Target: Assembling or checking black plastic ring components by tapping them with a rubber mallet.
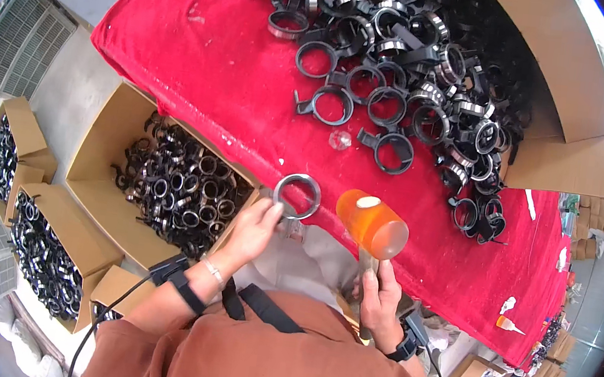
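Between its thumb and fingers, my left hand (pixel 252 227) pinches a dark ring with a silvery edge (pixel 302 178) by its near left side. The ring is held up at the front edge of the red cloth. My right hand (pixel 380 304) is wrapped round the handle of a mallet with a translucent orange head (pixel 371 223). That head is raised to the right of the ring, apart from it. Across the far part of the cloth lies a heap of black clamp-like rings (pixel 388 101), many with a tab and silvery bands.
The red cloth (pixel 212 57) covers the table. A cardboard box (pixel 551 61) lies open at the far right behind the heap. Left of me, a carton (pixel 93 200) holds many similar rings, with more filled boxes beyond. A small orange-and-white bottle (pixel 508 324) lies at the right.
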Demonstrator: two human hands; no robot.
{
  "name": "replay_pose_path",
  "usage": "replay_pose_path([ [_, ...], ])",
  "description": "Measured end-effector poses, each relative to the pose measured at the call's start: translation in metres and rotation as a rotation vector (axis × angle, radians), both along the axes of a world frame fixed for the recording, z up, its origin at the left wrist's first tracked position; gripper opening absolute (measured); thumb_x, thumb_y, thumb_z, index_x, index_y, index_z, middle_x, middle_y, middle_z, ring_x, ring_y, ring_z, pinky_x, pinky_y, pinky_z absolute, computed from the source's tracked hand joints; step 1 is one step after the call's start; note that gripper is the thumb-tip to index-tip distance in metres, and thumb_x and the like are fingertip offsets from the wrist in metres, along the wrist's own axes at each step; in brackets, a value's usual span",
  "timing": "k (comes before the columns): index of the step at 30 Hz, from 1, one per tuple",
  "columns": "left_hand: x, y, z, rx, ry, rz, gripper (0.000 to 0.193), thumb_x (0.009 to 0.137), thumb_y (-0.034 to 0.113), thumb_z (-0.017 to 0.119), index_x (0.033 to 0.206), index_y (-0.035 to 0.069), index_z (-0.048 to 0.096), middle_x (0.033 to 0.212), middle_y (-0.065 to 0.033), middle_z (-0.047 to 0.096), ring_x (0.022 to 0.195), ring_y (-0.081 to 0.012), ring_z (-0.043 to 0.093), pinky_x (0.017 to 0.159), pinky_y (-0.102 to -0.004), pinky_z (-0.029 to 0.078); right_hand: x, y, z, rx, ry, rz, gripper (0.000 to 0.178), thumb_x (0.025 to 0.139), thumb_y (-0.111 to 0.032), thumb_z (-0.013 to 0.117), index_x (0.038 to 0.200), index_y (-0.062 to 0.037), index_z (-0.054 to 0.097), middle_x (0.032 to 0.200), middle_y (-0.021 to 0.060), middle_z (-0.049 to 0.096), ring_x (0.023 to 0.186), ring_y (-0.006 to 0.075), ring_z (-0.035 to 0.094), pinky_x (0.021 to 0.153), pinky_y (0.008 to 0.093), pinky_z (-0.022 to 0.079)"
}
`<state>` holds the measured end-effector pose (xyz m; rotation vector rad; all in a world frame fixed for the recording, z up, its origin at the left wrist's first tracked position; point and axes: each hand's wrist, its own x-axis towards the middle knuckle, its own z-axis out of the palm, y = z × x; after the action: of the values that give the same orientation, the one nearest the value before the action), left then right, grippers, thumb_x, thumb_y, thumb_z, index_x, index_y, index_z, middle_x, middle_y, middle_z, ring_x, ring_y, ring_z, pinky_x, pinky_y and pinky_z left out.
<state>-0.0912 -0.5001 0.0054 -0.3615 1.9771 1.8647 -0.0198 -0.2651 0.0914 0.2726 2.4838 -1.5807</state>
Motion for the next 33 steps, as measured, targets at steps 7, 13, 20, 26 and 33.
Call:
replay_pose_path([
  [7, 0.040, -0.153, -0.021, -0.864, 0.428, -0.031, 0.029, 0.089, 0.015, 0.054, 0.114, -0.001, 0.054, 0.107, -0.0174, 0.054, 0.102, -0.0302, 0.050, 0.090, -0.0375, 0.042, 0.004, 0.029, -0.014, -0.132, -0.020, -0.214, 0.049, 0.095, -0.014, 0.044, 0.142, -0.0051, 0.030, 0.074, 0.0040, 0.054, 0.055, 0.0084, 0.050, 0.048, 0.0221, 0.043],
  [13, -0.059, -0.050, 0.068, -0.978, 1.033, -0.365, 0.047, 0.074, 0.014, 0.066, 0.116, 0.000, 0.053, 0.115, -0.0157, 0.052, 0.108, -0.0293, 0.049, 0.094, -0.0429, 0.038, -0.023, 0.032, -0.004, -0.281, -0.037, -0.261, 0.048, 0.095, -0.015, 0.045, 0.141, -0.0049, 0.033, 0.074, 0.0025, 0.054, 0.055, 0.0073, 0.049, 0.048, 0.0210, 0.042],
  [20, -0.161, 0.031, 0.031, -1.543, 0.775, -0.397, 0.043, 0.083, 0.025, 0.055, 0.120, 0.004, 0.053, 0.105, -0.0084, 0.056, 0.106, -0.0242, 0.050, 0.100, -0.0679, 0.020, -0.023, 0.058, -0.006, -0.293, 0.003, -0.201, 0.048, 0.096, -0.018, 0.044, 0.140, -0.0021, 0.034, 0.075, 0.0033, 0.056, 0.054, 0.0080, 0.050, 0.048, 0.0217, 0.043],
  [26, -0.125, 0.022, 0.053, -1.036, 0.609, -0.454, 0.026, 0.087, 0.027, 0.055, 0.101, 0.005, 0.055, 0.092, -0.0110, 0.060, 0.090, -0.0297, 0.058, 0.083, -0.0516, 0.043, -0.016, 0.099, -0.011, -0.308, -0.042, -0.142, 0.049, 0.096, -0.020, 0.044, 0.140, -0.0018, 0.033, 0.073, 0.0035, 0.055, 0.055, 0.0081, 0.051, 0.049, 0.0212, 0.043],
  [33, -0.019, 0.026, 0.025, -0.019, -0.163, -0.065, 0.032, 0.097, 0.037, 0.043, 0.099, 0.007, 0.051, 0.080, -0.0009, 0.056, 0.071, -0.0090, 0.056, 0.064, -0.0242, 0.048, -0.031, 0.118, -0.016, -0.406, -0.151, -0.016, 0.048, 0.095, -0.013, 0.047, 0.140, -0.0009, 0.033, 0.074, 0.0020, 0.055, 0.056, 0.0060, 0.050, 0.050, 0.0209, 0.043],
])
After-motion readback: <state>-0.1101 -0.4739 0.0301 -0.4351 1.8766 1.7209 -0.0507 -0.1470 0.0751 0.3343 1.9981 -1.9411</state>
